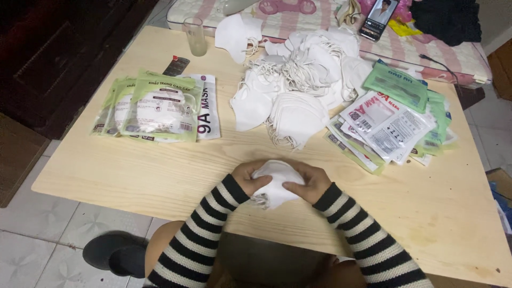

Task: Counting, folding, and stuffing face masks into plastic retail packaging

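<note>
While both hands, left hand and right hand, close tightly around one white mask at the table's near edge, I see the loose mask heap just beyond it. Green packets lie left of that heap, opened wrappers right, a glass behind; nothing stands between.

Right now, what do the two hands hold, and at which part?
Both hands hold one white folded fabric face mask: the left hand grips its left side, the right hand its right side, just above the pale wooden table.
</note>
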